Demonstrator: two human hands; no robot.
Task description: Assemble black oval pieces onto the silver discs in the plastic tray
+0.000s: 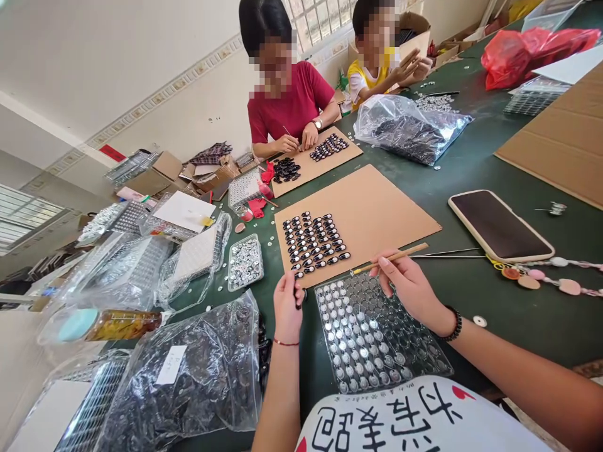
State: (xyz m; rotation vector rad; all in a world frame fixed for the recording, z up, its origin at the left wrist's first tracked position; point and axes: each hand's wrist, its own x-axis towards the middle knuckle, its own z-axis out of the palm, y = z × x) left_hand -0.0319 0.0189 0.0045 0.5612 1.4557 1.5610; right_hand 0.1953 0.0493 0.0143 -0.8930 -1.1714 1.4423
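From my head camera, my left hand [287, 306] is pinched shut on one small black piece [298, 295] at the near edge of the cardboard sheet [377, 210]. My right hand [409, 285] is closed around one thin wooden stick [390, 257], its tip pointing left over the top edge of the clear blister tray [377, 339]. That tray lies just in front of me, between my two hands, touching the near edge of the cardboard; its left columns hold small silver pieces, too many to count surely, and its right part looks mostly empty.

On the cardboard sits one block of black pieces [315, 242] in tidy rows, roughly eight rows. The right half of that sheet is bare, giving open room.

One phone [499, 225] lies face up to my right, well apart from the tray, with bare green table [471, 163] between. One small tub of silver pieces [245, 262] stands left of the cardboard. One bag of dark pieces [188, 376] crowds my left forearm.

Two other people sit across the table; one works at a second cardboard sheet [315, 160] carrying two dark clusters.
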